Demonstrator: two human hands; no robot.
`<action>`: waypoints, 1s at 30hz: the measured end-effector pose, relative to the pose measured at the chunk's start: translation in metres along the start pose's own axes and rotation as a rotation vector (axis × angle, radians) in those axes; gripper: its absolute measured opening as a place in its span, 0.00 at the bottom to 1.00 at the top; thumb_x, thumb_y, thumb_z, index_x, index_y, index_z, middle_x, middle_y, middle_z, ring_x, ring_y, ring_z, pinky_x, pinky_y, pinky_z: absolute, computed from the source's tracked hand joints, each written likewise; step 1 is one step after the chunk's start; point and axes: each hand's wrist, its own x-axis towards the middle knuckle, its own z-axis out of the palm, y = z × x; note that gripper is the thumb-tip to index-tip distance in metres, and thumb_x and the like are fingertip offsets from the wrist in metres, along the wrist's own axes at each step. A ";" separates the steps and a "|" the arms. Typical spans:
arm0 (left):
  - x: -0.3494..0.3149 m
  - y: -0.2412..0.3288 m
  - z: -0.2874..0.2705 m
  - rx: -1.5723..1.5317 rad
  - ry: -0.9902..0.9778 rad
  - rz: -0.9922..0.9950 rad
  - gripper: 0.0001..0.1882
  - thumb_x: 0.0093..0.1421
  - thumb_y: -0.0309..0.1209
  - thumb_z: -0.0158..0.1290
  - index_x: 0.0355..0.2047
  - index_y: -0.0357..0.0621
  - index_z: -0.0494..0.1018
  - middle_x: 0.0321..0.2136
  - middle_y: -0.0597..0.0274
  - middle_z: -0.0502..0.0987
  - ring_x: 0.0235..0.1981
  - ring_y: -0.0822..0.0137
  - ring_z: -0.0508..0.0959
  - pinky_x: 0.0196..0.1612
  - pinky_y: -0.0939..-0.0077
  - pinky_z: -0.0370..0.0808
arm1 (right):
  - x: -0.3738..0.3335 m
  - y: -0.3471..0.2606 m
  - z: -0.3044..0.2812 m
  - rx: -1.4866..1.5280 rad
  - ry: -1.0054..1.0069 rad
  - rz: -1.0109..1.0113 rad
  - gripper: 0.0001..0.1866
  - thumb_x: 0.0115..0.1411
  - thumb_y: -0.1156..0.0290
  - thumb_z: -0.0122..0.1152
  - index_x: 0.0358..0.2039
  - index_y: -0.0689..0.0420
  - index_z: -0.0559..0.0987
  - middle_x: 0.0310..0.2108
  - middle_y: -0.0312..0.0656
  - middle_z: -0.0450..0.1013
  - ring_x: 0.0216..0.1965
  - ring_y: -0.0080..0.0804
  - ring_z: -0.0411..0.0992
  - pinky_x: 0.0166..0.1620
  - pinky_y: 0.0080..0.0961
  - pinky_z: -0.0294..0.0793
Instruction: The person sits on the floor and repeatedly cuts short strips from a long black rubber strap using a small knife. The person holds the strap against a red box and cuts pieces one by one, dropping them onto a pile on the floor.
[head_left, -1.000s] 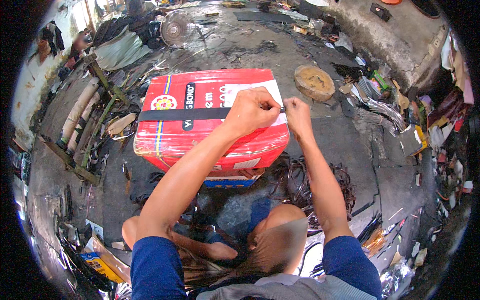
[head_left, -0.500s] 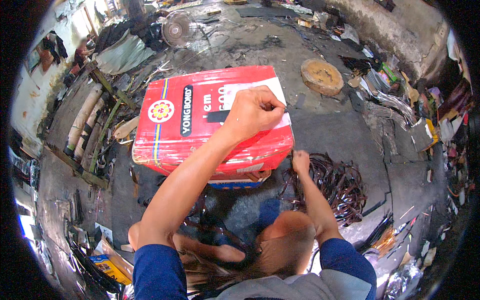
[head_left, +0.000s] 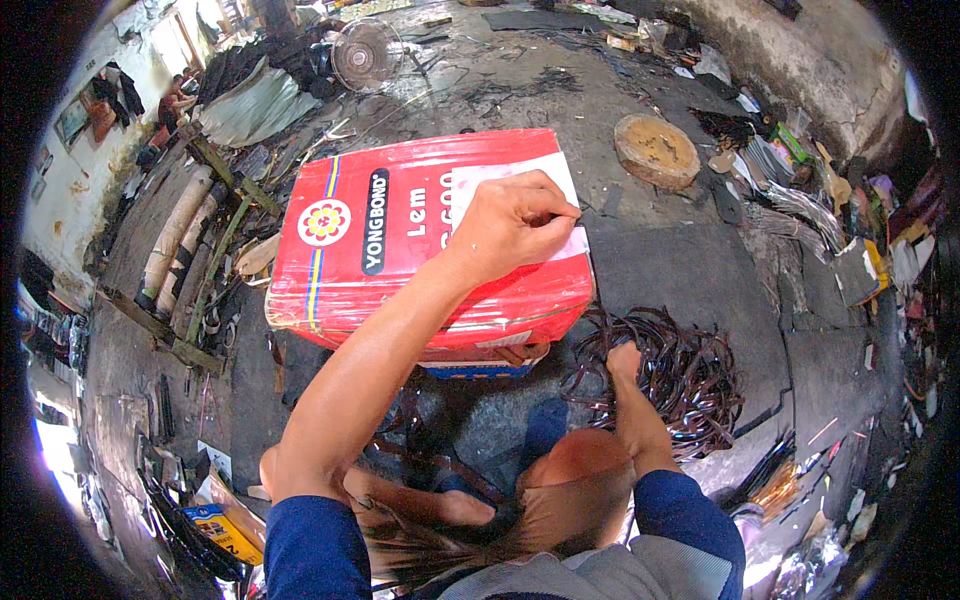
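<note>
Left hand [head_left: 515, 222] rests on top of a large red tin can [head_left: 430, 245] lying on its side on the concrete floor [head_left: 680, 270]; fingers curled tight, pinching something small against a white sheet [head_left: 560, 185] at the can's right end — what is pinched is too small to tell. Right hand [head_left: 625, 360] reaches down just past the can's lower right corner into a tangled heap of dark strips [head_left: 680, 375]; fingers closed into the pile, seemingly around a strip or two, though the grip is partly hidden. Strips look thin, limp and springy, likely light but apt to snag on each other; best taken one at a time by a free end at the heap's near edge. The sheet looks flimsy and could slide on the smooth tin, so pinning it is sensible. The can serves as a stiff, slightly rounded work surface. Open floor lies right of and beyond the can toward a round wooden block [head_left: 656, 150]; scrap crowds the right wall, timber [head_left: 180, 235] the left.
</note>
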 end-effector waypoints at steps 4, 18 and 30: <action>-0.002 -0.007 -0.001 0.117 -0.026 0.271 0.09 0.55 0.24 0.61 0.37 0.44 0.84 0.32 0.58 0.80 0.32 0.62 0.81 0.35 0.71 0.79 | 0.006 0.011 0.000 -0.067 0.007 0.068 0.15 0.60 0.68 0.56 0.41 0.66 0.78 0.39 0.59 0.79 0.45 0.56 0.79 0.50 0.49 0.78; -0.040 0.025 -0.001 0.735 -0.056 0.181 0.23 0.61 0.26 0.53 0.57 0.57 0.75 0.52 0.57 0.75 0.51 0.52 0.75 0.53 0.60 0.76 | 0.028 0.059 -0.116 -0.395 0.060 0.071 0.15 0.66 0.68 0.49 0.43 0.58 0.82 0.46 0.53 0.79 0.50 0.52 0.78 0.48 0.46 0.81; -0.356 -0.035 0.093 0.533 -0.171 -0.872 0.25 0.52 0.37 0.62 0.50 0.42 0.76 0.48 0.46 0.74 0.54 0.44 0.71 0.57 0.52 0.70 | 0.058 0.117 -0.181 0.275 0.171 0.495 0.20 0.60 0.53 0.58 0.34 0.59 0.85 0.29 0.46 0.82 0.35 0.48 0.81 0.42 0.37 0.80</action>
